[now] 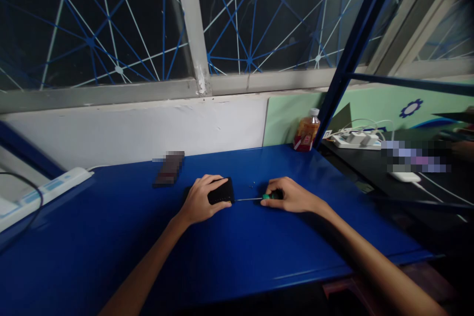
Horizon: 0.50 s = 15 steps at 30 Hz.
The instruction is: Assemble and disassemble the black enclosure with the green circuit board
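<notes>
on the head view, there it was: a flat black case (221, 192) lay on the blue surface (237, 261), and the left hand (202, 200) had it gripped, fingers across the top, thumb along the near edge! the right hand (289, 195) pinched the green handle of a screwdriver (265, 197), thumb against curled fingers, its thin shaft levelled at the case's right end; whether the tip touched, one could not tell. just beyond the shaft lay a few tiny bits (252, 184), too small to make out.

that case looked stiff and fairly light, smooth enough to skid on such glossy paint, so a broad hold over the top, thumb back from the tip, seemed soundest. the screwdriver looked light and rigid, its shaft likely slick: the handle was the place to take it.
</notes>
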{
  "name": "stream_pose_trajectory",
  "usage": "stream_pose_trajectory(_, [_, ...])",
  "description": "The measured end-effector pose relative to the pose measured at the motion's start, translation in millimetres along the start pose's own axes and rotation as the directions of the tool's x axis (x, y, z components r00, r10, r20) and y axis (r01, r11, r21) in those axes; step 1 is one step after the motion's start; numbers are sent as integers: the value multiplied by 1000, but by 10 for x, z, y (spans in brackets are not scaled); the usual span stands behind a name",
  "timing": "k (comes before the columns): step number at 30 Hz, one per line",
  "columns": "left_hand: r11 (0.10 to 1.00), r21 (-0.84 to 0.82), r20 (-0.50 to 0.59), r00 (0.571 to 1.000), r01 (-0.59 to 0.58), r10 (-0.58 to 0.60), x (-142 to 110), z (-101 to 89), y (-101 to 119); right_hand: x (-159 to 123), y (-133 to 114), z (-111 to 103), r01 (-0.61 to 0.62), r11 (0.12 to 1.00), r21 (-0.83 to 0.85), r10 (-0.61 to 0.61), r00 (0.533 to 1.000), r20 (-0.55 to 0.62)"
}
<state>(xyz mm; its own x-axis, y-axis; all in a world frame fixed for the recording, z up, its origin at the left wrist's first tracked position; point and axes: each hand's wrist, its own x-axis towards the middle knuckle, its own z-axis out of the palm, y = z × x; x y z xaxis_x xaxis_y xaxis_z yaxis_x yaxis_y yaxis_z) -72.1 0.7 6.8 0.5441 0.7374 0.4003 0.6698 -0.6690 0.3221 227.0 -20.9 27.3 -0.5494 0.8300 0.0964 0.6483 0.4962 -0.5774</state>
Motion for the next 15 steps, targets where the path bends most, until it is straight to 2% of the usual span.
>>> stream_pose_trajectory(4, [1000, 3, 15, 1000, 2, -2, 4, -3, -4, 16, 38, 42, -26, 998, -62, 25, 999, -25])
stream_pose_trajectory(15, [1000, 9, 28, 1000, 4, -5, 8, -6, 12, -9, -25, -22, -51, 998, -44, 54, 997, 56])
